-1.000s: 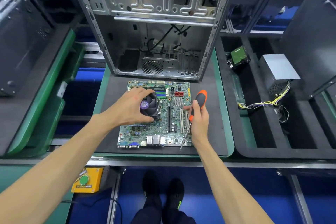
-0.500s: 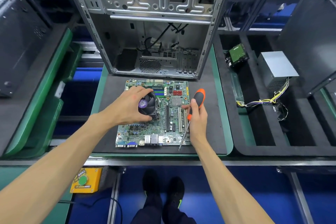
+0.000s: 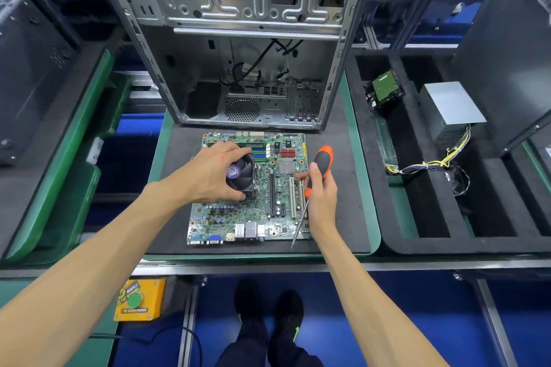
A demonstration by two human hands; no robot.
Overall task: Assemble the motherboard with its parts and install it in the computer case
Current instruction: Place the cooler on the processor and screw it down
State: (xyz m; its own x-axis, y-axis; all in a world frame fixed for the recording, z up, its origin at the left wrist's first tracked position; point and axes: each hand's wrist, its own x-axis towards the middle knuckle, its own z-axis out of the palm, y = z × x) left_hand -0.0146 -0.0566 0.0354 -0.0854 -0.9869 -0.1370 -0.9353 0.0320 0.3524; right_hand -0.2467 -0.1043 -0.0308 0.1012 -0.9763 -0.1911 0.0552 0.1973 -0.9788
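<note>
A green motherboard [image 3: 256, 217] lies flat on a black foam mat [image 3: 337, 217]. A black CPU cooler fan [image 3: 243, 174] with a purple centre label sits on the board's upper left. My left hand [image 3: 208, 174] wraps around the fan from the left. My right hand [image 3: 320, 197] holds an orange-and-black screwdriver [image 3: 320, 164] over the board's right edge, handle up and shaft pointing down toward the front edge. The open metal computer case [image 3: 247, 39] stands just behind the board.
To the right, a black foam tray [image 3: 417, 241] holds a hard drive [image 3: 384, 89] and a grey power supply [image 3: 450, 110] with yellow cables. A dark case panel [image 3: 507, 53] leans at far right. A yellow box with a green button [image 3: 138, 299] hangs below the bench.
Almost nothing has changed; both hands keep their places on the fan and the screwdriver, and the view has shifted only slightly.
</note>
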